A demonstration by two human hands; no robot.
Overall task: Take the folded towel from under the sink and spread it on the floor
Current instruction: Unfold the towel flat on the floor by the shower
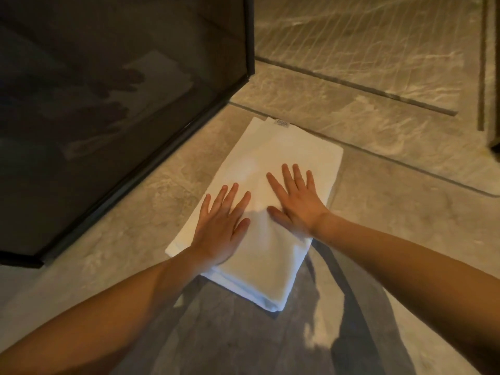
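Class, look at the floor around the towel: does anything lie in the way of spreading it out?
Nothing visible on the floor. Both the left hand and right hand press flat on the towel; the dark glass panel borders its left side.

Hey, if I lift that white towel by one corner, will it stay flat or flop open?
The towel would probably flop: it's soft cloth, with stacked layers showing at its near edge. Those loose folds would likely fall open. On the smooth stone floor it may also slide when pushed, though the left hand and right hand press it flat.
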